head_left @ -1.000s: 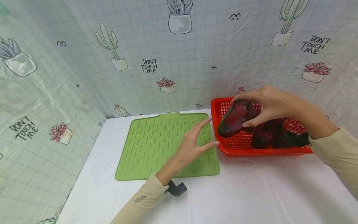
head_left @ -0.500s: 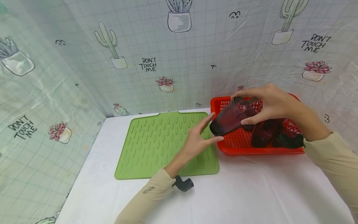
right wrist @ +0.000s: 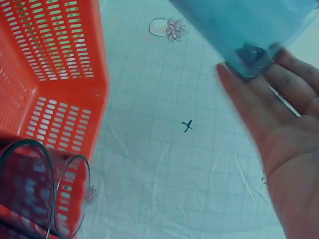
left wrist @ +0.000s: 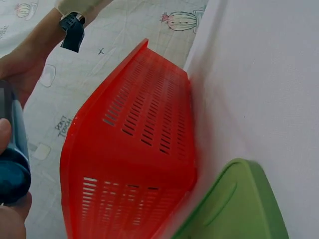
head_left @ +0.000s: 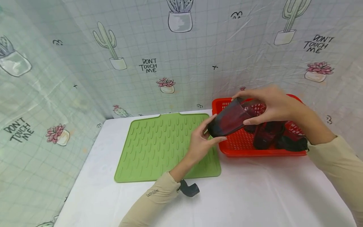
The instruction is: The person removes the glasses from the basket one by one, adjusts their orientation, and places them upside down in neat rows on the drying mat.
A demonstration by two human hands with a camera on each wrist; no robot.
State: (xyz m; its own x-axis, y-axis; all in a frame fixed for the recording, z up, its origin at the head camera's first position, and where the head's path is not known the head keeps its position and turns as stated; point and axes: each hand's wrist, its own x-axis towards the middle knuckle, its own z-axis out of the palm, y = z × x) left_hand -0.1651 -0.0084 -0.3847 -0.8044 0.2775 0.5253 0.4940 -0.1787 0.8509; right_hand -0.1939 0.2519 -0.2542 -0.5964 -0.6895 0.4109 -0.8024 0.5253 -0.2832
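A dark, see-through drinking glass is held tilted above the left part of a red plastic basket, its rim end up and to the right. Thumb and fingers of my right hand grip the rim end. At the base end, my left hand holds the glass between thumb and fingers. The left wrist view catches the glass at its left edge, while the right wrist view has the right hand's fingers against the glass. Several similar glasses lie inside the basket.
A green ridged drying mat lies on the white table, left of the basket and partly under my left forearm. Behind the table hangs a sheet printed with cacti. Dark wrist cameras are worn on both wrists.
The glass has moved left and tipped further toward horizontal. My left hand has come up and right, from empty to holding the base. The right hand keeps its grip on the rim end.
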